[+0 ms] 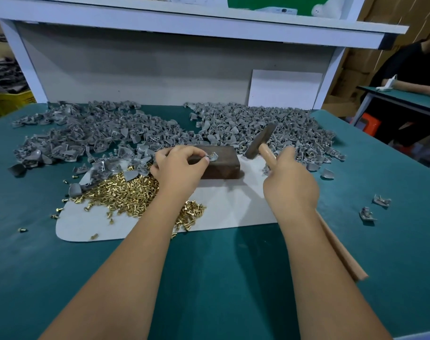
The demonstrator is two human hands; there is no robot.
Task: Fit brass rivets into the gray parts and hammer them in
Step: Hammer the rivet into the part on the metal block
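Note:
A dark metal block (221,165) sits on a white sheet (233,204) at the middle of the table. On its top lies one gray part (213,157) with a brass rivet in it, pinched by the fingertips of my left hand (178,168). My right hand (288,182) grips the wooden handle of a hammer (260,141), whose dark head is raised just right of the block. A heap of brass rivets (125,192) lies on the sheet under my left wrist.
Two large piles of gray parts (91,133) (270,123) spread across the back of the green table (209,278). Two gray parts (373,207) lie apart at the right. A white board leans on the back wall. Another person sits at a far-right table.

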